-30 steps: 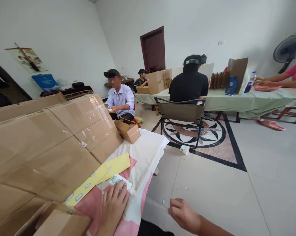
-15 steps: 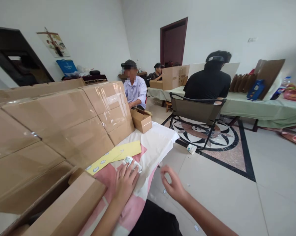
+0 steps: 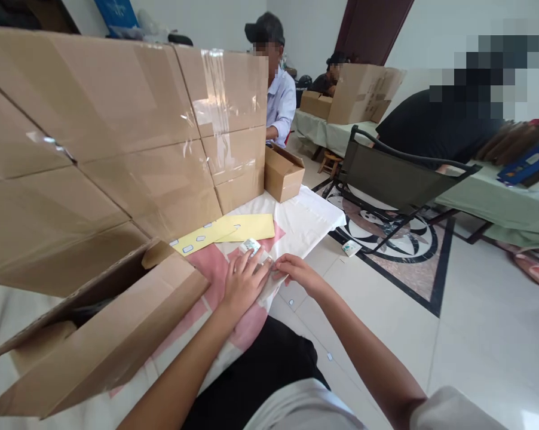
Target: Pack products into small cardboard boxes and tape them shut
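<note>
My left hand point(image 3: 244, 280) lies flat, fingers spread, on a small clear packet point(image 3: 253, 248) at the edge of the cloth-covered table point(image 3: 305, 218). My right hand point(image 3: 293, 270) has come in from the right and pinches the packet's near edge, fingertips meeting those of the left hand. Two yellow label sheets point(image 3: 227, 230) with small white stickers lie just beyond the packet, against the wall of stacked boxes.
Taped cardboard boxes point(image 3: 117, 131) are stacked high on the left. An open box point(image 3: 99, 334) lies near me, a small open box point(image 3: 284, 173) at the table's far end. A folding chair point(image 3: 395, 179), other seated people and a green-clothed table point(image 3: 489, 200) stand beyond.
My right hand moved left from mid-air over the floor to the packet's edge. The left hand stayed on the packet. The camera tilted down and closer.
</note>
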`<state>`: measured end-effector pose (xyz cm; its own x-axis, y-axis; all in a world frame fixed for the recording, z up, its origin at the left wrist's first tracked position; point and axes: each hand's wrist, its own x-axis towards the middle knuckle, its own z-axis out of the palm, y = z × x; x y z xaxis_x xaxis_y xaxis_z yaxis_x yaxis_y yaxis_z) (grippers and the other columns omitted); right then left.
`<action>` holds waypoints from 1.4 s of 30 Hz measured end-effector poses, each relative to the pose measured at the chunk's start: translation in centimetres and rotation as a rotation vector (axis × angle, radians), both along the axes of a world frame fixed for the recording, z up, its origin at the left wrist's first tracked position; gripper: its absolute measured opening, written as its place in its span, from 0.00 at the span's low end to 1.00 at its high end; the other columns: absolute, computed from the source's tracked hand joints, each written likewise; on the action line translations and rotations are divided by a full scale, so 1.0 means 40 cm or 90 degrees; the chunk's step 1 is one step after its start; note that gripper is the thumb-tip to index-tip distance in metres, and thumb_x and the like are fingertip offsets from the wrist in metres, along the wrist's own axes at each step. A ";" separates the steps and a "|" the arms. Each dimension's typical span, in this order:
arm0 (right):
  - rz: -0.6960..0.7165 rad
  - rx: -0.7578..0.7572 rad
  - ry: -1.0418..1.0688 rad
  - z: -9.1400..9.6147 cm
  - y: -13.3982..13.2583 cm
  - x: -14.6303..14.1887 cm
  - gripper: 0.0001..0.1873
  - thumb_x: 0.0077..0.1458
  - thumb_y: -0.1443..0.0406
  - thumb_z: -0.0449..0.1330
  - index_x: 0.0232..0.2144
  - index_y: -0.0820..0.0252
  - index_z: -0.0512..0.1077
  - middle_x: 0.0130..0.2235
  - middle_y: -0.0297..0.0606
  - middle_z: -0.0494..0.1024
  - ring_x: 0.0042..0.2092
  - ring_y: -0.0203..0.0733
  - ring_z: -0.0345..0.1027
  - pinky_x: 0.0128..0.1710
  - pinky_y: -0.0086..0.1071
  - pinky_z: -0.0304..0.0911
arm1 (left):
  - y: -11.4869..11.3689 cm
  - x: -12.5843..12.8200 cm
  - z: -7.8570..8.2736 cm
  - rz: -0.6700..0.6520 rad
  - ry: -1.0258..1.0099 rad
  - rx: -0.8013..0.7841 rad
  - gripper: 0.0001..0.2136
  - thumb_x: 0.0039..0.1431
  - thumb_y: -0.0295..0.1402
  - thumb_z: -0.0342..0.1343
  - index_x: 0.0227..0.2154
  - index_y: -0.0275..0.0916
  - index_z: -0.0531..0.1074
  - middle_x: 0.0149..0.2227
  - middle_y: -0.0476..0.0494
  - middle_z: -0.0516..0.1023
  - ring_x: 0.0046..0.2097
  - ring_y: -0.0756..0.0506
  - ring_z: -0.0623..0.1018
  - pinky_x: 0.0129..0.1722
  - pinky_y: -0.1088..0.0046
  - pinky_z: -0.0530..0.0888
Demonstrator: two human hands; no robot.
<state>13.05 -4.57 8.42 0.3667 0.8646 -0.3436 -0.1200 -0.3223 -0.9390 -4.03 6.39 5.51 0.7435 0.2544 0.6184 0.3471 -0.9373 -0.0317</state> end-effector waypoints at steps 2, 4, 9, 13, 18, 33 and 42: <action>0.008 -0.019 -0.004 0.003 0.003 -0.002 0.13 0.51 0.57 0.65 0.35 0.59 0.73 0.40 0.40 0.82 0.36 0.39 0.77 0.24 0.25 0.58 | 0.002 -0.003 0.000 0.000 -0.006 -0.006 0.14 0.68 0.35 0.55 0.53 0.50 0.77 0.65 0.46 0.71 0.60 0.35 0.74 0.57 0.52 0.68; 0.018 -0.037 -0.011 0.004 0.011 -0.002 0.13 0.50 0.57 0.66 0.34 0.60 0.75 0.35 0.39 0.82 0.32 0.37 0.74 0.22 0.24 0.53 | 0.002 -0.006 0.000 -0.001 -0.007 -0.015 0.14 0.68 0.35 0.54 0.53 0.50 0.77 0.65 0.46 0.72 0.60 0.36 0.73 0.56 0.53 0.69; 0.043 -0.057 -0.051 0.009 0.032 0.002 0.15 0.48 0.55 0.70 0.27 0.60 0.77 0.25 0.35 0.76 0.26 0.33 0.65 0.21 0.26 0.48 | 0.006 -0.009 -0.001 -0.006 -0.025 -0.065 0.15 0.67 0.33 0.55 0.53 0.51 0.77 0.63 0.44 0.74 0.60 0.36 0.73 0.55 0.54 0.70; 0.068 -0.047 -0.079 0.014 0.037 0.002 0.18 0.48 0.51 0.71 0.23 0.60 0.77 0.23 0.34 0.75 0.25 0.31 0.59 0.22 0.26 0.48 | 0.010 -0.009 -0.003 -0.009 -0.048 -0.105 0.14 0.67 0.34 0.55 0.53 0.52 0.77 0.61 0.43 0.74 0.59 0.36 0.73 0.54 0.55 0.70; 0.076 -0.031 -0.058 0.003 0.034 0.002 0.19 0.49 0.50 0.71 0.27 0.59 0.76 0.24 0.34 0.76 0.27 0.33 0.65 0.23 0.26 0.50 | 0.019 -0.012 -0.007 -0.001 -0.062 -0.145 0.12 0.67 0.35 0.55 0.51 0.50 0.78 0.61 0.43 0.74 0.59 0.37 0.73 0.54 0.56 0.70; -0.009 -0.013 -0.042 -0.044 0.038 -0.011 0.22 0.48 0.48 0.72 0.30 0.59 0.75 0.25 0.32 0.73 0.33 0.42 0.79 0.28 0.28 0.72 | 0.032 -0.013 -0.013 0.025 -0.070 -0.246 0.12 0.66 0.39 0.56 0.50 0.49 0.77 0.63 0.41 0.70 0.64 0.35 0.68 0.59 0.51 0.68; -0.009 0.048 -0.115 -0.052 0.033 -0.033 0.22 0.52 0.47 0.69 0.30 0.59 0.73 0.25 0.32 0.72 0.32 0.41 0.77 0.26 0.28 0.72 | 0.030 -0.012 -0.011 0.027 -0.073 -0.251 0.13 0.65 0.38 0.57 0.51 0.50 0.77 0.63 0.41 0.70 0.64 0.34 0.67 0.59 0.52 0.67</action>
